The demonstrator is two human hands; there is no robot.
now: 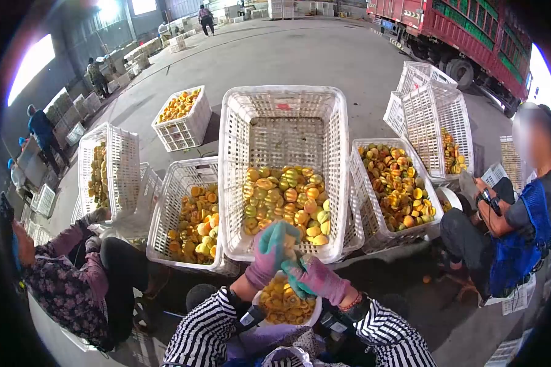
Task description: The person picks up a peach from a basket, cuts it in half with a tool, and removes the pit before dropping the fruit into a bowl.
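Observation:
Both my hands wear pink and green gloves and meet at the near edge of a large white crate point(283, 92). My left hand point(273, 252) has its fingers curled round something pale that I cannot make out. Just to its right, my right hand point(317, 276) is closed, and what it holds is hidden. Yellow-green and orange fruits point(288, 199) lie in the near half of that crate. Beneath my hands, a white bucket point(315, 313) contains orange fruit pieces point(284, 303).
Crates of fruit stand left point(159, 214) and right point(431, 223), with another crate point(187, 131) behind. People sit close by on the left point(55, 281) and right point(514, 214). A red truck point(465, 37) is at the back right.

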